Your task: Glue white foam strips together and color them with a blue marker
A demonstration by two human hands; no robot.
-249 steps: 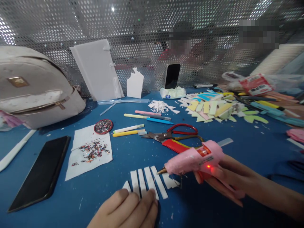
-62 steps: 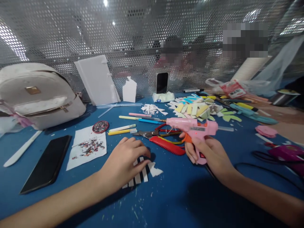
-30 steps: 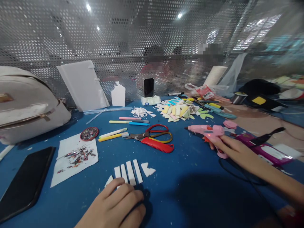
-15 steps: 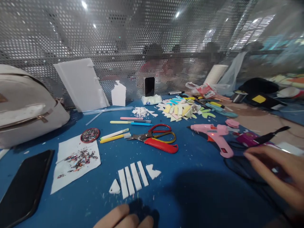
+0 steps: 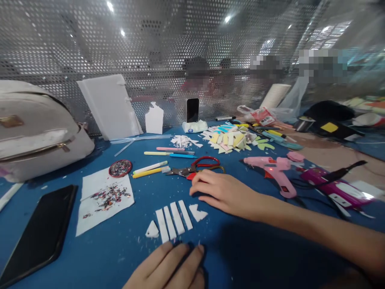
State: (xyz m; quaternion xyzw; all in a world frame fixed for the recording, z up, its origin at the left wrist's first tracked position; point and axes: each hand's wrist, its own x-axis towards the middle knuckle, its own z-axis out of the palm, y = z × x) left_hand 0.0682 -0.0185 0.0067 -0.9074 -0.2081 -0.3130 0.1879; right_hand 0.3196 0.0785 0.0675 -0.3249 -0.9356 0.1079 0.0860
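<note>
My right hand reaches in from the right, over a red-handled cutter that it mostly covers. Its fingers are slightly bent, with the thumb apart from them; whether they grip the cutter is hidden. Just beyond lie scissors with red loops. My left hand rests palm down at the front edge, fingers a little spread, close to the lower ends of several white foam strips. A pointed white head piece with a hole and a notched white tail piece complete a fish-bone row.
A pink glue gun lies at right beside a purple box and black cord. Left are a dark phone, a napkin with glitter and a backpack. Markers and colored foam scraps lie farther back.
My right hand has swung left from beside the purple box to over the red cutter. My left hand has come farther into view, nearer the white strips. The view has shifted slightly.
</note>
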